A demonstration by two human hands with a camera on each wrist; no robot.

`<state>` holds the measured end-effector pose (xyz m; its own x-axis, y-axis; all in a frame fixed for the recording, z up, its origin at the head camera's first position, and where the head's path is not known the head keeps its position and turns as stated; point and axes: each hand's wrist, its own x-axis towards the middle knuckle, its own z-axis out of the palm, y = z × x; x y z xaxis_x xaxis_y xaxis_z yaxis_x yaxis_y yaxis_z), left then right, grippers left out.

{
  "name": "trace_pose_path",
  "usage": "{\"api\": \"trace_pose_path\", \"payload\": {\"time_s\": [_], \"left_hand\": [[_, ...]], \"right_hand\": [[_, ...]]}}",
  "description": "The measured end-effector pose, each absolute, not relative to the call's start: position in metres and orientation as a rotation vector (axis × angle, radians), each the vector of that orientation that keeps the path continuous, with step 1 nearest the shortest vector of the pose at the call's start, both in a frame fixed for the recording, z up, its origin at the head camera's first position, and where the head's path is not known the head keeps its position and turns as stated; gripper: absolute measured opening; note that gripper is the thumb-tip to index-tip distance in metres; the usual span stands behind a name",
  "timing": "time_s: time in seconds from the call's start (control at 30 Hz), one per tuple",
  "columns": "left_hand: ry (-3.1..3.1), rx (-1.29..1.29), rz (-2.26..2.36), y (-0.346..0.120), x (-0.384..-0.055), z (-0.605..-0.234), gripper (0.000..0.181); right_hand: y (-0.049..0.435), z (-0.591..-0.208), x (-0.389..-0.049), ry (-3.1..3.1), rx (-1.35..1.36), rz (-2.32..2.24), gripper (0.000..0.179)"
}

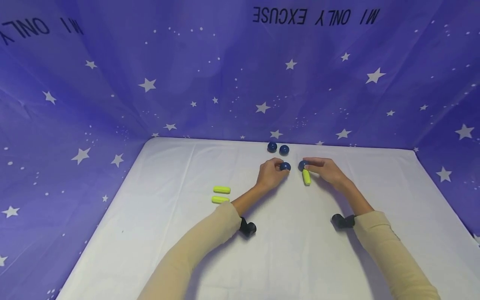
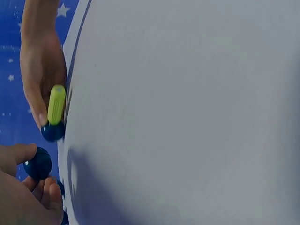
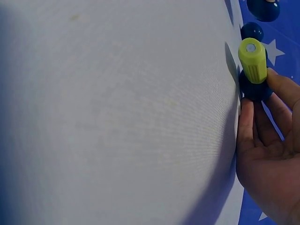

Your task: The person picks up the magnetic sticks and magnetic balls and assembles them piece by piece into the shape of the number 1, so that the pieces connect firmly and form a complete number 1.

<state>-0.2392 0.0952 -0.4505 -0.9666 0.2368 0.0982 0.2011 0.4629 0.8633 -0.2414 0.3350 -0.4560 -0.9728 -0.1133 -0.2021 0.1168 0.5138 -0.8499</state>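
Between the thumb and fingers of my left hand (image 1: 270, 174) is a dark blue ball (image 1: 286, 166), seen in the left wrist view just below the other hand. My right hand (image 1: 329, 170) pinches a second dark blue ball (image 3: 253, 89). A short yellow-green rod (image 3: 255, 63) joins onto this second ball and points toward me in the head view. The rod's free end shows a round grey metal-looking spot in the right wrist view. The two balls are a small gap apart, with the left hand's ball bare of any rod.
Two more dark blue balls (image 1: 272, 147) sit side by side near the back edge of the white-covered table (image 1: 292, 258). Two yellow-green rods (image 1: 221, 190) lie parallel to the left, near the left sleeve. A purple star-printed curtain (image 1: 225, 83) surrounds the table.
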Motion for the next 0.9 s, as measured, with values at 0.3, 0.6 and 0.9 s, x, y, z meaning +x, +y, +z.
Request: {"api": "trace_pose_path", "payload": {"time_s": [0.3,0.6,0.9], "left_hand": [[2.543,0.455,1.57,0.107,-0.22,-0.446,0.035],[2.464,0.554,1.561,0.119,-0.203,-0.448,0.03],[2.43,0.598,1.553,0.129,-0.194,-0.459,0.032]], "right_hand": [[0.335,-0.46,-0.244,2.53,-0.017,-1.463,0.056],[0.335,-0.459,-0.245,2.552,-0.031,-1.462,0.055],[0.334,-0.456,-0.242,2.547,-0.036,-1.463,0.054]]}}
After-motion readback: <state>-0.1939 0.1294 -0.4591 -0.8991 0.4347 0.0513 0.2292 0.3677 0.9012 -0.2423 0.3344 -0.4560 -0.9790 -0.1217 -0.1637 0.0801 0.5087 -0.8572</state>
